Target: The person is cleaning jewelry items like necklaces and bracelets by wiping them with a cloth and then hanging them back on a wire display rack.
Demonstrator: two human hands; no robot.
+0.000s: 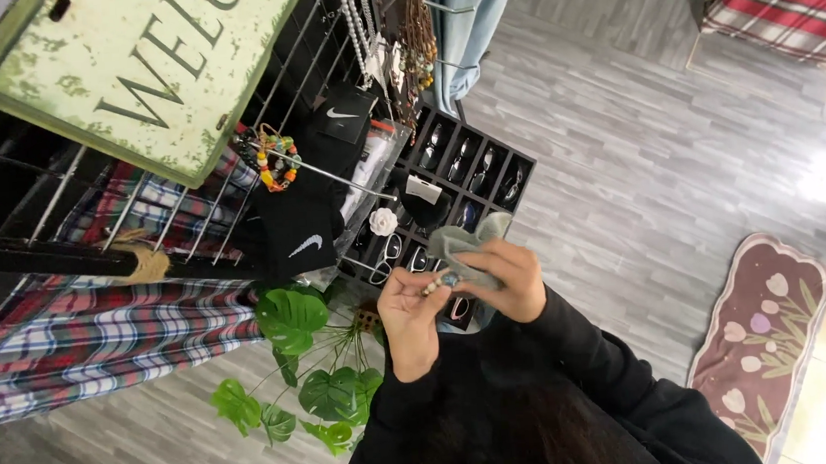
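My left hand (407, 316) pinches one end of a small beaded bracelet (440, 281) with pale and blue beads. My right hand (513, 278) is closed around a grey-green cloth (466, 240) and presses it against the beads. Both hands meet above a black tray of eyeglasses (471, 166). Black sleeves cover both arms.
A black wire rack (328, 175) carries a colourful bead bracelet (275, 156), hanging necklaces (410, 31) and black socks (303, 234). A pale green sign (135, 67) hangs upper left, plaid shirts (104, 337) lower left, a green leafy plant (296, 354) below. A flowered mat (763, 325) lies right.
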